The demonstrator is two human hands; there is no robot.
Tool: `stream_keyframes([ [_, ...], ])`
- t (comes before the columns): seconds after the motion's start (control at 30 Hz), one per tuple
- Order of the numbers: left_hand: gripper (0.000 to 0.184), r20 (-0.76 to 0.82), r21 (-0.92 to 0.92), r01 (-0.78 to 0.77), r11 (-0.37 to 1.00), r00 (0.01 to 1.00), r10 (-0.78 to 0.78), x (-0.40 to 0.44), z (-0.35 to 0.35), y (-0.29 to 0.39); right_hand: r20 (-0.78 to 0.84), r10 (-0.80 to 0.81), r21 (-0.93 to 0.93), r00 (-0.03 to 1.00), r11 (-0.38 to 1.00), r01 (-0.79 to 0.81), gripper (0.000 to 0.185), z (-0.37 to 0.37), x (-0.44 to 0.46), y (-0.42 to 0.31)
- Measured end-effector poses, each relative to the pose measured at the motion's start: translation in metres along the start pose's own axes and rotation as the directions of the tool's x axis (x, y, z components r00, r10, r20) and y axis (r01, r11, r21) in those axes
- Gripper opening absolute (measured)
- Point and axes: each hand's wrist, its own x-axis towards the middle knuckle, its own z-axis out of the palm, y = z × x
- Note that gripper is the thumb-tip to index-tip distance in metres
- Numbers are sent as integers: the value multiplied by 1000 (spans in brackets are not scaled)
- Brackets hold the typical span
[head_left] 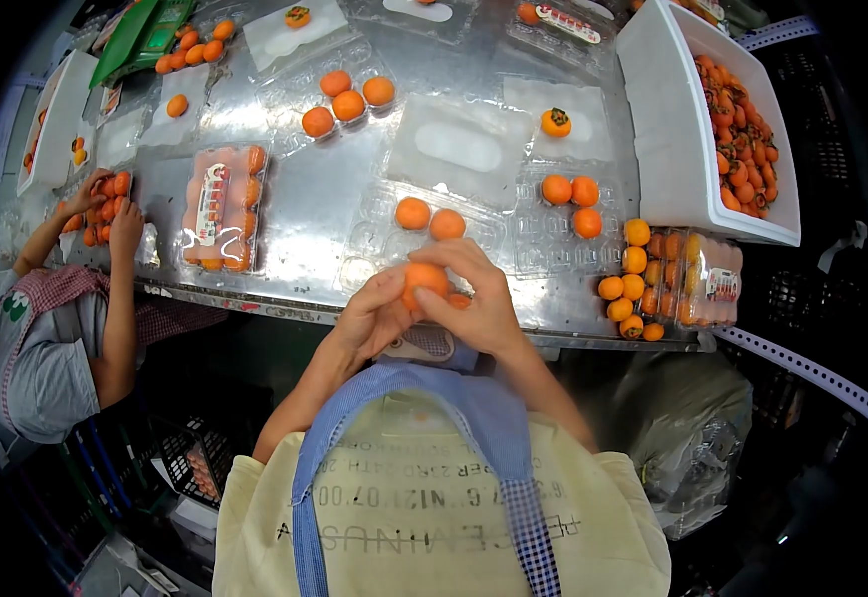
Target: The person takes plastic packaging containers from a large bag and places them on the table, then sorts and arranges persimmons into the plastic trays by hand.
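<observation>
Close to my body, over the front edge of the metal table, an orange persimmon (424,283) is held between my left hand (376,306) and my right hand (476,298). The fingers of both hands curl round it. Part of a second persimmon (459,300) shows beneath my right fingers; whether it is held or lies in the tray, I cannot tell. Just beyond my hands is a clear plastic tray (364,239) with two persimmons (430,217) in its far cups. To its right another clear tray (534,244) carries three persimmons (584,191).
A white foam box (653,129) of persimmons stands at the right. Near it are loose persimmons (636,261) and a packed tray (710,284). At the left lies a labelled full pack (217,204). A co-worker (51,338) handles persimmons at far left. Green scoop-like container (135,40) stands behind.
</observation>
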Motion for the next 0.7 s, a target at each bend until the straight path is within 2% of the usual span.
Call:
stream_keyframes([
  [0.23,54,-50,-14,64,998,997,-65,-1,-9,-4,118,54,54,992,997,-60,35,-7,-2,5],
  [0.3,56,-14,-47,68,997,998,-69,1,-11,-2,117,40,67,992,997,-48,40,-7,-4,11],
  [0.33,58,-46,-31,76,997,996,-77,1,-7,-1,116,34,74,993,996,-42,43,-7,-5,12],
  [0.4,61,-109,1,93,996,990,-93,1,2,2,125,23,38,992,999,-28,46,-7,-4,5],
  [0.5,68,-239,155,168,973,963,-129,5,-3,-1,118,28,-27,993,999,-25,51,-2,-6,5],
  [0.53,69,-244,167,174,971,961,-130,5,-3,-2,112,33,-51,993,998,-27,52,-1,-7,7],
  [0.6,69,-255,191,184,964,958,-132,5,-4,-2,95,-52,-159,994,985,67,51,-1,-7,10],
  [0.7,71,-145,224,206,952,974,-177,3,-14,1,76,-113,-241,991,962,128,50,-1,-8,13],
])
